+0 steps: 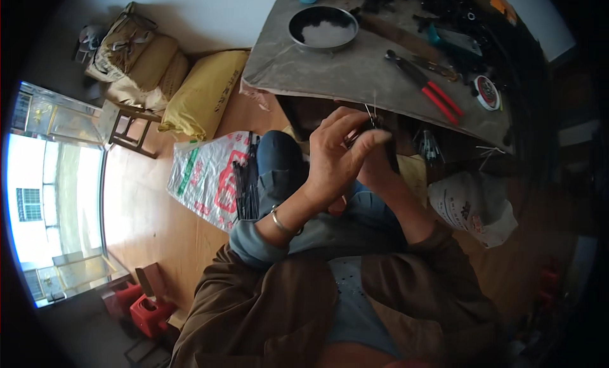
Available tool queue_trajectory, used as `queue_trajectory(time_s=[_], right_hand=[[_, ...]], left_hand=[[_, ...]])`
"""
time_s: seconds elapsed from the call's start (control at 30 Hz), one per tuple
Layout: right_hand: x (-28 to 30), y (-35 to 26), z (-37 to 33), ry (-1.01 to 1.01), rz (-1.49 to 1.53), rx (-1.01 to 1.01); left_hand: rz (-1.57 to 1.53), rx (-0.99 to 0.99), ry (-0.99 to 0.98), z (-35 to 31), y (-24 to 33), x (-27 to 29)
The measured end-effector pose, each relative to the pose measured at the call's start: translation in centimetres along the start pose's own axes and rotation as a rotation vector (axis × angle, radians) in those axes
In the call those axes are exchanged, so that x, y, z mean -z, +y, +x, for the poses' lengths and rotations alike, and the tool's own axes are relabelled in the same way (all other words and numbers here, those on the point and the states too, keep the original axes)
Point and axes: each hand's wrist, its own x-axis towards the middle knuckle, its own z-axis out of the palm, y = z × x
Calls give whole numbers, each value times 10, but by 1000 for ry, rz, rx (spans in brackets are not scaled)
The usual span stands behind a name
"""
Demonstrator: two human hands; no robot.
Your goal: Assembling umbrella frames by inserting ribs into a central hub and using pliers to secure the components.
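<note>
My left hand (333, 146), with a silver bangle (276, 218) at its wrist, is raised above my lap near the table's front edge. Its fingers curl round a small dark piece (375, 122) with thin pale wire-like ends pointing up. Close against it, my right hand (375, 168) is closed and mostly hidden behind the left; what it grips is hard to see. Beside my left knee, a bundle of thin black strips (244, 187) lies on a white printed sack (206, 174).
The grey-covered table (298, 70) bears a dark pan (323, 27) of whitish material, red-handled pliers (438, 98), a round tin (486, 92) and black pieces (438, 6). A yellow sack (209, 92), wooden stool (133, 128), white bag (476, 206) and red stool (151, 314) surround me.
</note>
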Motion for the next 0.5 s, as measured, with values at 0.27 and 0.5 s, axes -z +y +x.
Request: queue_trajectory(time_s=[0.27, 0.5], right_hand=[[20, -34, 14, -169, 464, -501], [10, -44, 21, 27, 409, -437]], left_hand=[[-104, 121, -62, 5, -6, 49], [199, -153, 61, 6, -21, 49]])
